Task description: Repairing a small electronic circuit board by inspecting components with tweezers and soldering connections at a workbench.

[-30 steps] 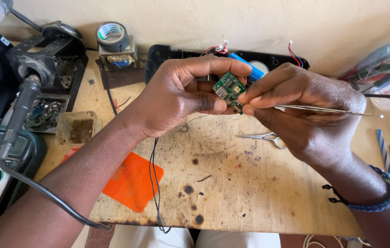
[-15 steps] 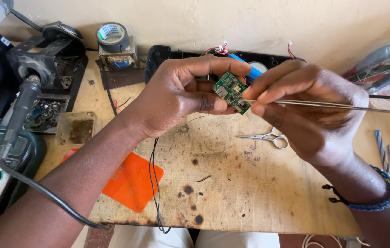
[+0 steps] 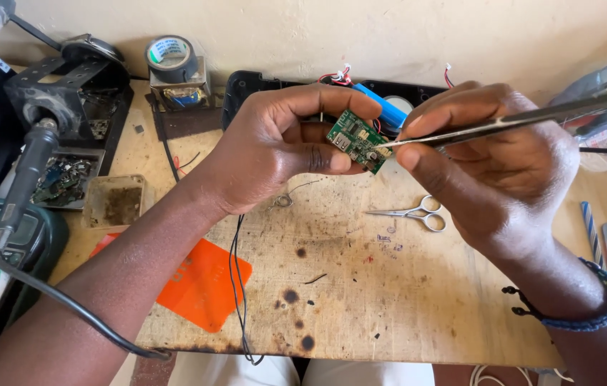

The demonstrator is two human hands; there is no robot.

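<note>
Circuit board [image 3: 355,140] | pinched in left hand [image 3: 275,154] fingers | right hand [image 3: 493,168] fingers gripping tweezers [image 3: 489,125] touching board

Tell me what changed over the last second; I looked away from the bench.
The right hand swung the tweezers so their back end rose toward the upper right; the tips stay on the green circuit board. The left hand still pinches the board. The scissors lie unmoved on the wooden board.
</note>
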